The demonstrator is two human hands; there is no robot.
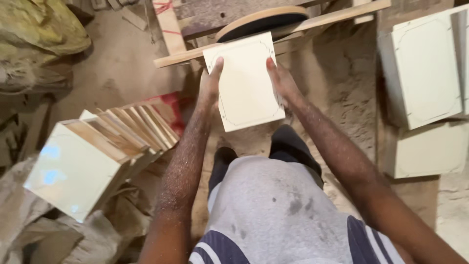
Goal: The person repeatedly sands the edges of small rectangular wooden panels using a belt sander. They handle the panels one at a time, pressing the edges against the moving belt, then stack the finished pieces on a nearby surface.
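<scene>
Both dusty forearms stretch straight out ahead, left hand and right hand level with each other and set apart, palms turned inward, thumbs lying up along the top and fingers curled under out of sight, both clamped on the same flat piece.

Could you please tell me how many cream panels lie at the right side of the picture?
3: upper-right panel, one cut by the edge, lower-right panel. More may be hidden.

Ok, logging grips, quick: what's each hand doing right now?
Left hand: closed on the cream panel's left edge.
Right hand: closed on its right edge.
</scene>
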